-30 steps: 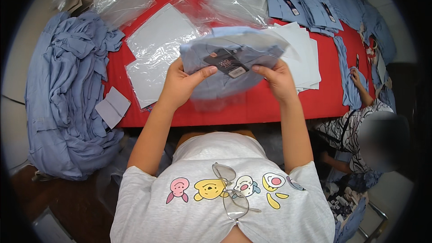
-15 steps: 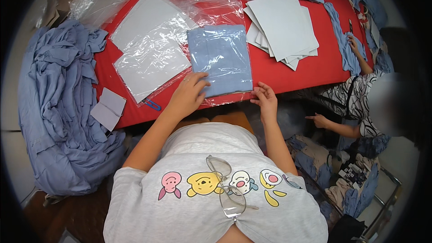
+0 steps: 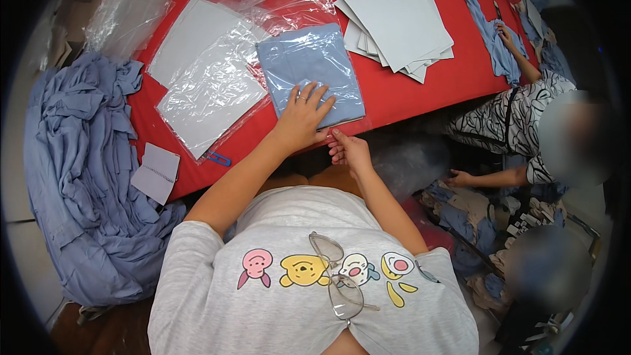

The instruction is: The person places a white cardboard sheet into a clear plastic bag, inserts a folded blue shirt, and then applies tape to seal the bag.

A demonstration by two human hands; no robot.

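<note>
A folded light-blue garment [image 3: 312,56] lies flat on the red-covered table in a clear plastic bag [image 3: 358,85]. My left hand [image 3: 305,117] rests on its near part, palm down with the fingers spread. Just off the table's near edge, my right hand [image 3: 351,152] is closed, thumb and forefinger pinching the bag's near edge beside my left thumb. The other right fingers are curled in. To the left, white sheets [image 3: 210,102] lie under or in clear plastic. A stack of white boards [image 3: 397,23] sits to the right.
Blue cloth [image 3: 79,177] is heaped at the left table edge, near a spiral notebook [image 3: 156,172] and a blue clip [image 3: 218,158]. Clear bags [image 3: 128,20] lie at the far left. At right, a co-worker's hand [image 3: 505,37] touches blue fabric; another person's head is below.
My left hand has moved onto the bagged garment and flattened out. My right hand has come left along the near edge and closed. The bagged garment is turned slightly. Another head appears lower right.
</note>
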